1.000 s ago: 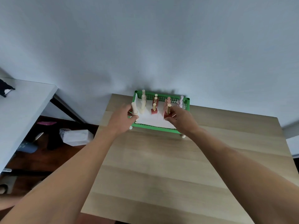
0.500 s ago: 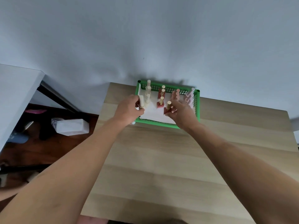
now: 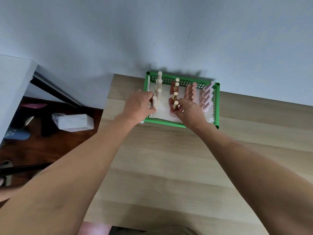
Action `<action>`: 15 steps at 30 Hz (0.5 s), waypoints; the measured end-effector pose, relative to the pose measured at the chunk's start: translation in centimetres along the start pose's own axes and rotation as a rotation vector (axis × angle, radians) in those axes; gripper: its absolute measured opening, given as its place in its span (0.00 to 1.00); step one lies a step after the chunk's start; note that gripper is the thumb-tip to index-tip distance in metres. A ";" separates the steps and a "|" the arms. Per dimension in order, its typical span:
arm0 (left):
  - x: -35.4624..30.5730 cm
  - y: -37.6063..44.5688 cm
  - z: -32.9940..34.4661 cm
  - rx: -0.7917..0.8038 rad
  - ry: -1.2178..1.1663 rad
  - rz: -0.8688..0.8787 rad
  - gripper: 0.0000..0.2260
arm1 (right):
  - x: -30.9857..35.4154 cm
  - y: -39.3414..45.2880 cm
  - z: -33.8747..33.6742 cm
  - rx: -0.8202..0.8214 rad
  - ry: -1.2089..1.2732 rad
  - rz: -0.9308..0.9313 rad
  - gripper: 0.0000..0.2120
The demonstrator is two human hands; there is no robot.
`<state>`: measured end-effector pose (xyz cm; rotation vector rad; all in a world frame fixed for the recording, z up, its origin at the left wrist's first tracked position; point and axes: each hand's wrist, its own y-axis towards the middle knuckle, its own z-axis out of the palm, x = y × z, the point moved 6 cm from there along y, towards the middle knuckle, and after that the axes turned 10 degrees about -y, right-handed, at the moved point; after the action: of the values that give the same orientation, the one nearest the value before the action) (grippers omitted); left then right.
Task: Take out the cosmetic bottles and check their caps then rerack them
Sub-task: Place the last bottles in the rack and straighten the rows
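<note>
inside the green rack (image 3: 182,124) at the bench's (image 3: 169,167) far edge, the left hand (image 3: 139,104) pinches a cream bottle (image 3: 154,101); the right hand (image 3: 189,111) pinches a gold-capped red bottle (image 3: 175,106).

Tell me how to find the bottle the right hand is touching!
Look at the green basket at the far edge of the wooden table, against the wall. Bottles stand inside in four colour rows: cream, red, peach, pink. Yours is the red bottle with the gold cap, the one in its row nearest the person, right at the right hand.
</note>
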<state>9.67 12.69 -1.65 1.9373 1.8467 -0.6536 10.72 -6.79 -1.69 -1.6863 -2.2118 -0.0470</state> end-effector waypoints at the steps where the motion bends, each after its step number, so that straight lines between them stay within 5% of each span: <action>1: -0.1 0.1 0.1 0.002 0.009 0.015 0.14 | 0.0 0.1 0.1 -0.003 -0.004 -0.002 0.09; 15: 0.1 1.0 0.8 -0.009 0.084 0.028 0.16 | -0.5 0.7 0.5 0.004 -0.022 0.030 0.17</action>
<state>10.64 12.26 -2.47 2.0091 1.8649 -0.5624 11.34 -6.93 -2.41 -1.7257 -2.2006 -0.0161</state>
